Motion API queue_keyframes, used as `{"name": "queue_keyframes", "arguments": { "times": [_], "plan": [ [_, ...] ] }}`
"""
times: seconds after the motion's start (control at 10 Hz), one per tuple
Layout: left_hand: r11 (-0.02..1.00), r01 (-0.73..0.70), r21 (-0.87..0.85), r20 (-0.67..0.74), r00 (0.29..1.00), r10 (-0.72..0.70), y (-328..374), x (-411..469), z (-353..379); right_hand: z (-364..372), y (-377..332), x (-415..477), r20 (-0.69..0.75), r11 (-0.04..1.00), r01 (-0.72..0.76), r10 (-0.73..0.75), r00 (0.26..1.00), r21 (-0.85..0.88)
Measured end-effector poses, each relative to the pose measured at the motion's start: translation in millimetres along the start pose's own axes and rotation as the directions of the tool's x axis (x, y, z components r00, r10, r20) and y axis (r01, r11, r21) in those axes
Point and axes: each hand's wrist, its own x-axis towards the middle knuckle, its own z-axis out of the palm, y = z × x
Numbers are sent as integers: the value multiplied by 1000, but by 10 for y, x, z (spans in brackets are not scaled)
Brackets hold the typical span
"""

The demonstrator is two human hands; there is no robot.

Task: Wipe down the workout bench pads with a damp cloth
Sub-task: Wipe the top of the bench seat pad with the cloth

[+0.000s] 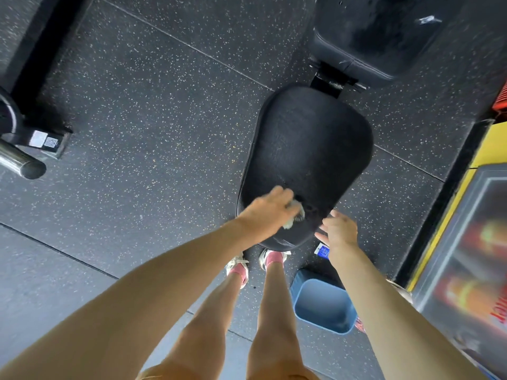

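- Two grips beyond the blue bucket (pixel 323 308): your left grip (pixel 267 212) clamps the cloth (pixel 299 215), your right grip (pixel 338 229) hangs spread, empty.
- Cloth sits at the near end of the seat pad (pixel 307 149); wiping looks under way.
- Next, sweep forward, toward the back pad (pixel 365 37).

Left hand (pixel 270 208): arm extended, palm down, fingers curled over cloth (pixel 297 216), blurred. Right hand (pixel 338 229): arm extended, fingers spread.
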Motion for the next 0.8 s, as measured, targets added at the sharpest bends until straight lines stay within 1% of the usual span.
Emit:
{"name": "queue_keyframes", "arguments": {
  "times": [0.1, 0.2, 0.3, 0.4, 0.5, 0.6, 0.7, 0.8],
  "plan": [
    [971, -219, 91, 153, 967, 204, -49, 88, -112, -2, -38, -5, 10, 995, -29, 28, 1000, 94],
    [996, 76, 37, 26, 997, -77, -168, 202, -119, 35, -23, 2, -6, 990, -49, 50, 999, 131],
    [986, 164, 21, 61, 984, -165, 84, 130, -35, 29, 41, 11, -11, 984, -42, 45, 999, 175],
    [984, -177, 20, 220, 961, 168, 189, 59, 82, 2, 69, 45, -9, 975, -71, 75, 997, 213],
    [999, 5, -41, 105, 994, -1, 7, 132, -58, -26, 31, 32, 58, 964, -115, 104, 993, 241],
    [970, 240, -49, -19, 970, -241, -13, 155, -75, -80, 20, 26, 71, 961, -115, 100, 992, 251],
    [976, -200, 83, 219, 959, 178, 153, 159, 32, -100, 66, 1, 50, 963, -89, 79, 996, 256],
    [939, -312, 147, 289, 921, 261, 118, 245, -13, -89, 97, -15, 59, 962, -84, 71, 996, 260]
  ]
}}
